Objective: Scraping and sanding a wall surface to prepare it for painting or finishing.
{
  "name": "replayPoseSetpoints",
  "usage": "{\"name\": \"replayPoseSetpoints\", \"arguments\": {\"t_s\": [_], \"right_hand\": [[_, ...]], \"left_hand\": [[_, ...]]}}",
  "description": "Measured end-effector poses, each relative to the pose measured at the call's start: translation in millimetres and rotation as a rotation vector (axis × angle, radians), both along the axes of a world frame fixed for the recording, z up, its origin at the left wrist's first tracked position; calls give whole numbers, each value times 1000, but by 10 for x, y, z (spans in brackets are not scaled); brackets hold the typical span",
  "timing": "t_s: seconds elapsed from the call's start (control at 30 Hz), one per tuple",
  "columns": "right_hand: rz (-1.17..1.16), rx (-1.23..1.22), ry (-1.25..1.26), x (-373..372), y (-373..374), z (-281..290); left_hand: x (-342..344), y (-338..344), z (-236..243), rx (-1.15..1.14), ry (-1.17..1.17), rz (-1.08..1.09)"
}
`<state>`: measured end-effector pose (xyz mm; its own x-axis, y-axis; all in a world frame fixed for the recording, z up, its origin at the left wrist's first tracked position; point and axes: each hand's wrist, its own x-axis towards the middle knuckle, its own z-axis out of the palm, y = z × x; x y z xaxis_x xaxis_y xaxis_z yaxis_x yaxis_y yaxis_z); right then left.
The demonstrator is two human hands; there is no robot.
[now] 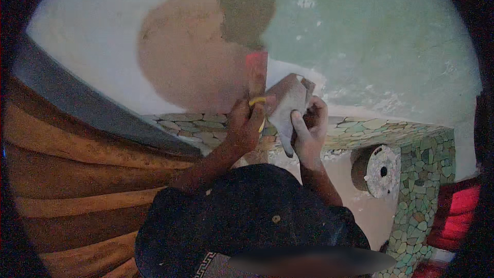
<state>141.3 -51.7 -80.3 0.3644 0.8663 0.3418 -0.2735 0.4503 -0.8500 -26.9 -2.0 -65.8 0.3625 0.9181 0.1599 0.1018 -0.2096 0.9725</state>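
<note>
My left hand (244, 126) is closed round a red-and-yellow tool (256, 67), held upright before the wall; its exact kind is unclear. Just to its right, my right hand (310, 123) grips a creased grey-and-brown sheet (288, 103), thumb across its pale face. The sheet's upper corner is folded. Behind both hands is a painted wall (360, 31), white at the left and mottled pale green at the right, with a large round brownish shadow or patch (185, 51).
A band of irregular stone tiles (422, 175) runs below the wall and down the right. A white round spool-like object (378, 170) lies at lower right. Brown stepped or folded layers (72, 175) and a grey strip (77, 98) fill the left; red items (458, 201) sit at the right rim.
</note>
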Motion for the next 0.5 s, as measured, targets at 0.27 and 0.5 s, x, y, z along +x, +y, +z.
{"name": "replayPoseSetpoints", "arguments": {"t_s": [0.27,0.5], "right_hand": [[12,67,-303,-50,2,87],[-80,352,-291,-273,85,337]], "left_hand": [[70,-45,11,255,-193,-249],[120,-23,460,450,-30,-201]]}}
